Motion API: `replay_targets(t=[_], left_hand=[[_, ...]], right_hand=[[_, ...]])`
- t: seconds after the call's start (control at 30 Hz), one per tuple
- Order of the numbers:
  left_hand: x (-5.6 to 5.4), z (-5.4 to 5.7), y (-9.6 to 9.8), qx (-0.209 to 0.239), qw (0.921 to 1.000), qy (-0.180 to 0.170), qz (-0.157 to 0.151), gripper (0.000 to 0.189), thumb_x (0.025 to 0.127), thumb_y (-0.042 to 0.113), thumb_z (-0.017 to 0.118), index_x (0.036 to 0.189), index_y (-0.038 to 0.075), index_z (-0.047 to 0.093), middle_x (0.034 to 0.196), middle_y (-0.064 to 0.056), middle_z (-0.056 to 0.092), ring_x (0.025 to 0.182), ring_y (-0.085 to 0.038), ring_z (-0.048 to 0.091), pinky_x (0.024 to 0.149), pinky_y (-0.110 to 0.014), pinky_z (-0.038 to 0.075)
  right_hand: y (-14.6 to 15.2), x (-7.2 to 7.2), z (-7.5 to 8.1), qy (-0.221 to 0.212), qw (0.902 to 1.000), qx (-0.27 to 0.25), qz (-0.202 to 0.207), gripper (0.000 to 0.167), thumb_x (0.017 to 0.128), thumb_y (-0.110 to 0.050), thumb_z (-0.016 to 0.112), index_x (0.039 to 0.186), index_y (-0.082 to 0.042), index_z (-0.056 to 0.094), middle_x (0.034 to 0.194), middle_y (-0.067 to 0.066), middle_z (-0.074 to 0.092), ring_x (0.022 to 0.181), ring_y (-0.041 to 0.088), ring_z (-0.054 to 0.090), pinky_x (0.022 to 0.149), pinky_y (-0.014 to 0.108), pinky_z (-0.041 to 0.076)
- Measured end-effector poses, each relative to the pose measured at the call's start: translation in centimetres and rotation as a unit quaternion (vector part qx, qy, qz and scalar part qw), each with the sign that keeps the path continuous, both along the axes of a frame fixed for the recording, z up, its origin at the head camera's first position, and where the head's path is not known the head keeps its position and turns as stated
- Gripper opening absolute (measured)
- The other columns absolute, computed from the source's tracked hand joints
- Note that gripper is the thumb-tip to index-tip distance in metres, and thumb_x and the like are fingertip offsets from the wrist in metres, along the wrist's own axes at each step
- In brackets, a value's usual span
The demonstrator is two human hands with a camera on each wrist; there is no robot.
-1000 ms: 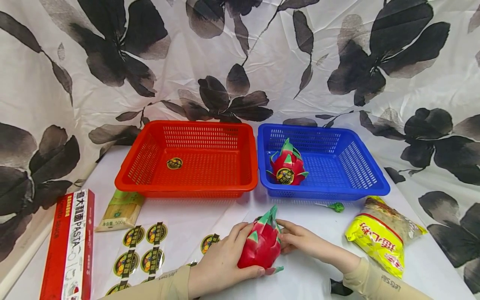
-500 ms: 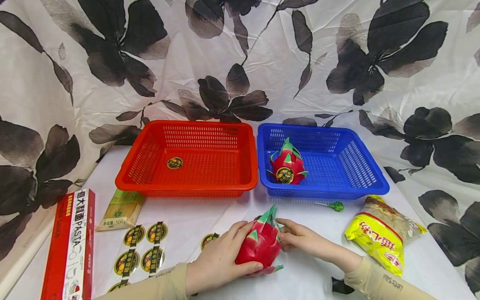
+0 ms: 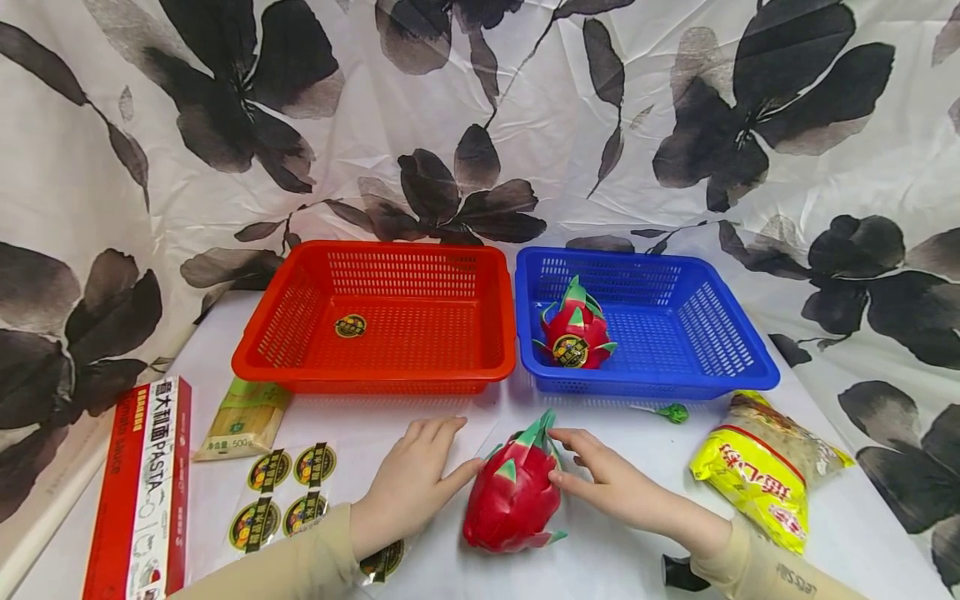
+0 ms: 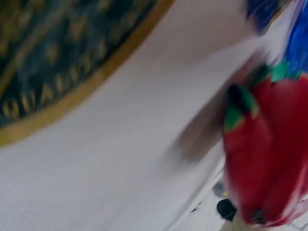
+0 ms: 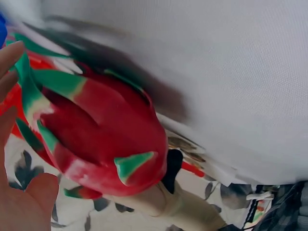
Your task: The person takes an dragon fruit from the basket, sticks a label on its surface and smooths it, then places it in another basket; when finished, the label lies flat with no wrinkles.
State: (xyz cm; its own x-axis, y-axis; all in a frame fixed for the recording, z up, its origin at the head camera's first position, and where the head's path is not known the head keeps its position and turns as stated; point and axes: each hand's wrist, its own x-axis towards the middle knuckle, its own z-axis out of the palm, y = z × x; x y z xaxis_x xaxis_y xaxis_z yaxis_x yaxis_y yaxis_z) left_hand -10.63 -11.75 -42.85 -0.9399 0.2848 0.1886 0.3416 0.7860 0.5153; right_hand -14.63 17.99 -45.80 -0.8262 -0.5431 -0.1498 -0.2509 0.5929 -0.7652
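At the near middle of a white table [image 3: 600, 558], seen from the head, a red dragon fruit [image 3: 512, 497] with green-tipped scales, lying between both hands, leafy crown pointing away; to its left, the left hand [image 3: 412, 479], fingers spread and released, thumb reaching to the fruit's side, touching or just short of it, hard to tell; to its right, the right hand [image 3: 611, 483], fingers loosely extended and gripping nothing, thumb tip at the fruit's flank; farther back, a red basket [image 3: 375, 386] with a round sticker [image 3: 350, 326] on its floor, and just beside it a blue basket [image 3: 652, 333], with a second dragon fruit [image 3: 576, 329] upright at its left end; at far left, a pasta box [image 3: 135, 492], then a noodle packet [image 3: 243, 421] and several black-and-gold labels [image 3: 303, 511]; at right, a small green lollipop [image 3: 673, 413] and a yellow bag [image 3: 757, 479].

From the left wrist, the dragon fruit at the right edge, partly cut off, well apart from a large gold-edged label [image 4: 72, 57] at upper left; state of the left fingers not to be told from here.

From the right wrist, the dragon fruit left of centre; right-hand fingers along the left edge, unclenched, beside the green crown, exact contact unclear.
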Motion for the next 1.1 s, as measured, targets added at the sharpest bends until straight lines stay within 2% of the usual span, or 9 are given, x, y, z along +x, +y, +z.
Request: replay_targets(t=[0.1, 0.23, 0.37, 0.5, 0.6, 0.73, 0.87, 1.0, 1.1], left_hand=[[-0.5, 0.0, -0.8, -0.031, 0.9990, -0.016, 0.027, 0.056, 0.095, 0.036, 0.078, 0.133, -0.004, 0.065, 0.128, -0.018, 0.070, 0.113, -0.037, 0.064, 0.099, -0.054, 0.056], [-0.9, -0.2, -1.7, -0.070, 0.9944, -0.063, 0.048, 0.055, 0.092, 0.033, 0.081, 0.129, -0.004, 0.065, 0.122, -0.019, 0.071, 0.106, -0.038, 0.064, 0.093, -0.053, 0.058], [-0.8, -0.8, -2.4, -0.097, 0.9901, -0.086, 0.054, 0.053, 0.087, 0.031, 0.085, 0.122, -0.004, 0.066, 0.110, -0.018, 0.069, 0.098, -0.037, 0.062, 0.084, -0.053, 0.059], [-0.7, -1.3, -2.8, -0.116, 0.9879, -0.089, 0.052, 0.052, 0.082, 0.032, 0.090, 0.112, -0.003, 0.066, 0.097, -0.014, 0.063, 0.088, -0.034, 0.058, 0.075, -0.050, 0.055], [-0.6, -1.5, -3.0, -0.118, 0.9872, -0.096, 0.050, 0.055, 0.078, 0.033, 0.093, 0.110, -0.003, 0.065, 0.095, -0.013, 0.061, 0.085, -0.033, 0.057, 0.072, -0.050, 0.054], [-0.7, -1.6, -3.0, -0.109, 0.9863, -0.114, 0.047, 0.060, 0.073, 0.033, 0.096, 0.111, -0.003, 0.065, 0.096, -0.014, 0.062, 0.087, -0.034, 0.058, 0.074, -0.051, 0.054], [-0.7, -1.6, -3.0, -0.084, 0.9855, -0.140, 0.046, 0.062, 0.073, 0.028, 0.097, 0.116, -0.004, 0.066, 0.101, -0.015, 0.064, 0.089, -0.035, 0.061, 0.079, -0.052, 0.056], [-1.0, -1.4, -3.0, -0.014, 0.9840, -0.172, 0.045, 0.049, 0.078, 0.017, 0.092, 0.114, -0.004, 0.067, 0.092, -0.009, 0.062, 0.083, -0.026, 0.062, 0.081, -0.043, 0.057], [-1.1, -1.2, -3.1, 0.052, 0.9784, -0.198, 0.030, 0.031, 0.079, 0.010, 0.088, 0.097, 0.002, 0.064, 0.077, -0.001, 0.052, 0.073, -0.017, 0.051, 0.070, -0.030, 0.047]], right_hand=[[-0.8, 1.3, 2.6, 0.041, 0.9990, -0.002, 0.019, 0.066, 0.106, -0.044, 0.062, 0.157, -0.006, 0.046, 0.158, 0.020, 0.051, 0.145, 0.046, 0.050, 0.110, 0.066, 0.050], [-1.4, 2.5, 4.9, 0.091, 0.9946, 0.014, 0.048, 0.064, 0.106, -0.044, 0.062, 0.156, -0.008, 0.047, 0.160, 0.019, 0.048, 0.147, 0.045, 0.048, 0.110, 0.065, 0.050], [-1.8, 3.1, 5.6, 0.162, 0.9833, 0.041, 0.071, 0.059, 0.106, -0.041, 0.064, 0.153, -0.008, 0.052, 0.156, 0.016, 0.053, 0.143, 0.040, 0.054, 0.105, 0.056, 0.056], [-2.1, 3.4, 5.6, 0.253, 0.9622, 0.055, 0.084, 0.050, 0.104, -0.032, 0.069, 0.146, -0.008, 0.059, 0.147, 0.011, 0.062, 0.134, 0.031, 0.063, 0.102, 0.049, 0.060], [-2.3, 3.4, 5.6, 0.305, 0.9467, 0.052, 0.089, 0.044, 0.103, -0.027, 0.071, 0.142, -0.008, 0.063, 0.141, 0.008, 0.067, 0.127, 0.026, 0.067, 0.100, 0.045, 0.062], [-2.6, 3.5, 5.7, 0.337, 0.9363, 0.039, 0.092, 0.041, 0.101, -0.024, 0.073, 0.138, -0.009, 0.066, 0.136, 0.006, 0.069, 0.123, 0.023, 0.069, 0.098, 0.042, 0.063], [-2.7, 3.4, 5.6, 0.343, 0.9339, 0.034, 0.095, 0.038, 0.100, -0.023, 0.074, 0.135, -0.008, 0.068, 0.135, 0.006, 0.070, 0.122, 0.023, 0.070, 0.097, 0.041, 0.064], [-2.7, 3.4, 5.4, 0.342, 0.9342, 0.032, 0.096, 0.037, 0.099, -0.022, 0.075, 0.133, -0.009, 0.068, 0.134, 0.006, 0.070, 0.121, 0.023, 0.070, 0.097, 0.040, 0.064], [-2.7, 3.3, 5.4, 0.338, 0.9359, 0.029, 0.094, 0.036, 0.098, -0.021, 0.076, 0.132, -0.009, 0.069, 0.134, 0.006, 0.070, 0.121, 0.023, 0.070, 0.096, 0.040, 0.064]])
